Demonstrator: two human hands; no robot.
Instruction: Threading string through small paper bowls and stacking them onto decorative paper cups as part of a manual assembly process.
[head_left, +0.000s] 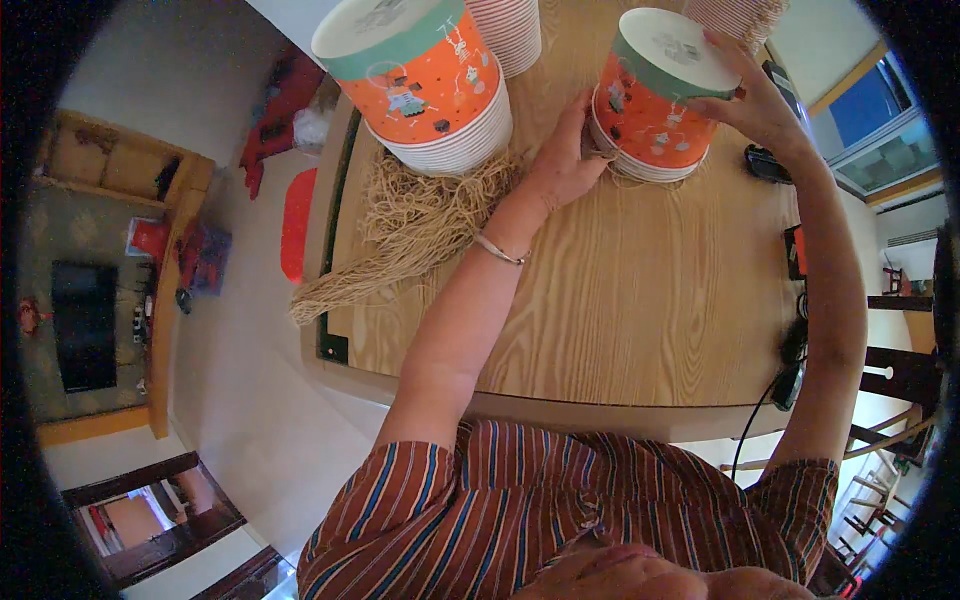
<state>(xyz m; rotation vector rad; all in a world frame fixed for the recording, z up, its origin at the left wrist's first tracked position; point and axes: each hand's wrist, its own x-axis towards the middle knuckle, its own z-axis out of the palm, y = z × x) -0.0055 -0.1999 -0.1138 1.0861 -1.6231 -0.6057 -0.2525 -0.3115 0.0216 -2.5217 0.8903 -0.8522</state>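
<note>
A short stack of upside-down paper tubs (pixel 655 120), orange with a green band and skeleton drawings, stands on the table ahead of me. My right hand (pixel 755 105) curves round its upper right side, fingers at the pale base on top and thumb on the green band. Low on the left side, my left hand (pixel 568 160) presses its fingers along the tubs' rims. Some strands of twine show by its thumb and under the stack. To the left, a taller stack of the same tubs (pixel 430 90) rests by a loose bundle of tan twine (pixel 420 225).
More stacked tubs (pixel 507 35) stand behind, with another stack (pixel 740 18) at the far right. Dark small objects (pixel 765 163) and a black cable (pixel 745 435) lie along the right edge of the wooden table (pixel 620 320). A red stool (pixel 298 225) is at the left.
</note>
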